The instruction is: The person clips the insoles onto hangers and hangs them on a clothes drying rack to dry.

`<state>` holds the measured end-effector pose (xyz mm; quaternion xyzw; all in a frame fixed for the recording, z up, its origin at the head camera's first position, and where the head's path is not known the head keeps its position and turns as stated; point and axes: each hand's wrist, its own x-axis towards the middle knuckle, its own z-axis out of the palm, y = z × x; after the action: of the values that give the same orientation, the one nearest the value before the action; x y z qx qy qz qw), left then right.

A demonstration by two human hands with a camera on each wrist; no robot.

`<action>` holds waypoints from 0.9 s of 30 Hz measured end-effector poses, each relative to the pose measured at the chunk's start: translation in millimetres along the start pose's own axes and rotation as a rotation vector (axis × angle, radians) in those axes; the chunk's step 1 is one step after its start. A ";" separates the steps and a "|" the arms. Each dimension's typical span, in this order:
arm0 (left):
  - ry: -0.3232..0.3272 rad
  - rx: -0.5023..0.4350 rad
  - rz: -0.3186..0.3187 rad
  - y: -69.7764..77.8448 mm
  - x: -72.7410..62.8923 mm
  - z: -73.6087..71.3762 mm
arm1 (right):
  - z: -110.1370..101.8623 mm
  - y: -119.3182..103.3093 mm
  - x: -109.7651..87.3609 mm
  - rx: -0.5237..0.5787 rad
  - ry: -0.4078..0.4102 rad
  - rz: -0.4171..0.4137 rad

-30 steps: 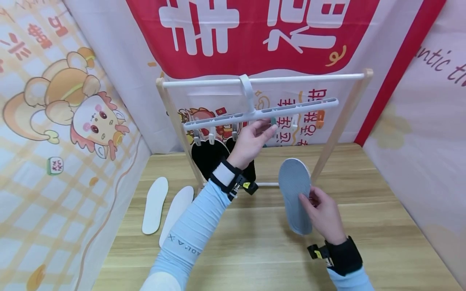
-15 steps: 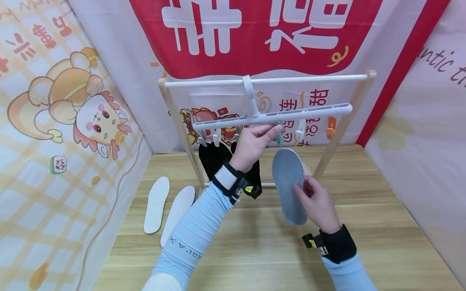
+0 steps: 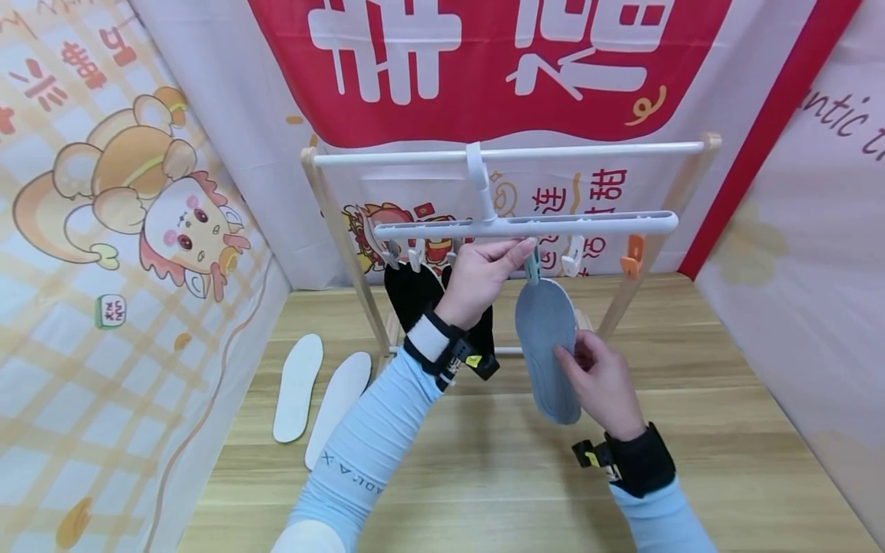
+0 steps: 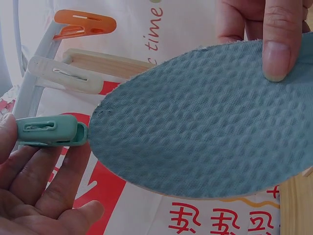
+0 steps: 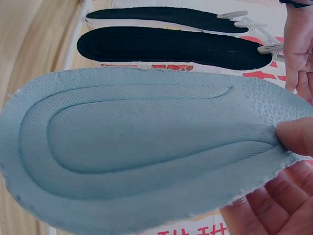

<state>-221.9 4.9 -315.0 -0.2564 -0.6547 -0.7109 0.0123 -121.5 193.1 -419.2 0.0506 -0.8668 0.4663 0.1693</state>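
Note:
A grey-blue insole (image 3: 546, 338) is upright in front of the hanger, its textured face showing in the left wrist view. My right hand (image 3: 603, 384) pinches its side edge between thumb and fingers. My left hand (image 3: 475, 280) pinches a green clip (image 4: 51, 129) that hangs from the white hanger bar (image 3: 574, 224). The clip's tip meets the insole's top end; whether it bites on the edge I cannot tell. Two black insoles (image 5: 171, 48) hang from grey-white clips (image 5: 270, 48) to the left, partly behind my left arm.
The hanger's hook sits on the white rail (image 3: 588, 151) of a wooden-legged rack. A white clip (image 3: 572, 256) and an orange clip (image 3: 632, 256) hang right of the green one. Two white insoles (image 3: 299, 388) lie on the wooden table (image 3: 484, 468) at left.
My right hand has brought the grey-blue insole up and left to the green clip. The hanger bar has swung, its right end now lower and nearer. My left hand stays at the clip.

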 end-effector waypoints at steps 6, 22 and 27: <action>0.016 -0.003 -0.011 0.4 -0.4 0.1 | 1.8 -2.5 -3.2 0.010 0.030 -0.038; 0.055 -0.019 -0.034 -1.9 -0.5 1.4 | 7.3 -9.1 -12.2 -0.042 0.093 -0.160; 0.057 -0.026 -0.034 -2.4 0.1 1.6 | 9.5 -8.5 -13.4 -0.033 0.085 -0.152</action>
<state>-222.2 6.8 -317.2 -0.2253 -0.6492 -0.7263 0.0156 -109.1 179.6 -421.9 0.0937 -0.8601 0.4393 0.2418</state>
